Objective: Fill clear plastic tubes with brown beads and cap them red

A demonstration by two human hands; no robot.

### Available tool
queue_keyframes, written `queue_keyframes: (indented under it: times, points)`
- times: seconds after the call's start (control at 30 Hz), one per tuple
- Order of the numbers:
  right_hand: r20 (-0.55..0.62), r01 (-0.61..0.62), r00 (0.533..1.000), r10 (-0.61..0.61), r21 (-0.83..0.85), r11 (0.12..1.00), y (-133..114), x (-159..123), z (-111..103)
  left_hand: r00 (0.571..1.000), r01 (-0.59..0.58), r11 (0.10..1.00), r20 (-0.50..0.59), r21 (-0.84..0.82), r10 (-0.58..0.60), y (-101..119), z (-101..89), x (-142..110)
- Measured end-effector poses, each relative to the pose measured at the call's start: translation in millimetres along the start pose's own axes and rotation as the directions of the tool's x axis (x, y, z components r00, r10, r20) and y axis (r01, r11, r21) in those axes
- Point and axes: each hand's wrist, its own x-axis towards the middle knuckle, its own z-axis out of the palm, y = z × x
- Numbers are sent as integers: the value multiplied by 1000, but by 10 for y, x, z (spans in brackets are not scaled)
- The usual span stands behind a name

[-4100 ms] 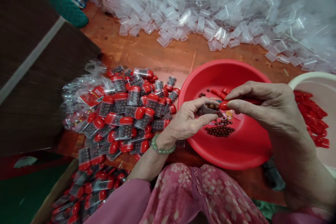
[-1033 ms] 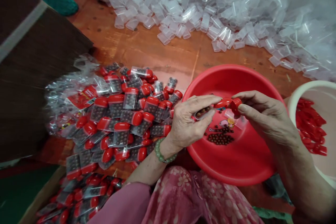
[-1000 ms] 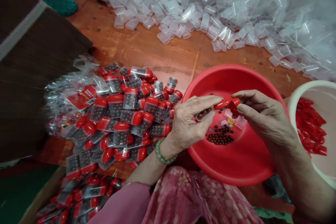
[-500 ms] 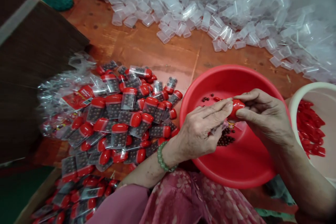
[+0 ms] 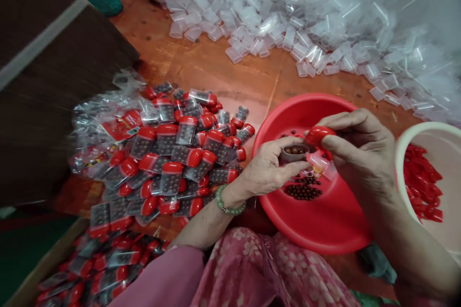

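Left hand, fingers curled, grasping small plastic tube with brown candy balls inside, above middle of red plastic basin. Right hand, thumb and fingers closed on red cap, just beside tube, above basin's right side. Clear plastic sleeve just below right thumb, apparently touching it; grip on it impossible to tell. Loose brown candy balls in low pile on basin floor, near basin's front wall.

Jade bead bracelet around left wrist. Pink flowered clothing across lap, at basin's near side. White basin just right of red basin, full of red caps. Large heap of filled red-capped tubes in plastic wrap left of red basin, on orange wooden floor. More filled tubes in cardboard box at lower left corner. Big mound of empty clear plastic tubes along floor's far edge. Dark wooden board at upper left corner.
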Motion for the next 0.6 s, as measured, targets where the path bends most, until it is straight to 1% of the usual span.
queue_keyframes:
  times: [0.07,0.13,0.27,0.37,0.43,0.53,0.6]
  points:
    - [23,68,997,-67,-30,997,54,-34,96,999,35,997,18,-64,-34,18,14,2]
    - [42,109,993,-107,-67,992,107,-69,155,999,47,990,30,-130,-43,36,17,5]
    - [67,168,985,-158,-172,971,169,-110,153,996,66,971,67,-229,-52,56,-5,15]
    - [87,242,970,-227,-256,936,171,-111,112,995,84,970,76,-229,-68,47,-31,27]
    - [114,291,956,-269,-303,907,152,-106,86,990,112,971,104,-213,-91,39,-45,35]
    - [177,310,949,-261,-371,875,97,-93,43,981,146,975,150,-167,-122,40,-54,45]
    - [232,315,944,-236,-409,856,44,-76,13,981,146,981,143,-127,-127,46,-54,52]
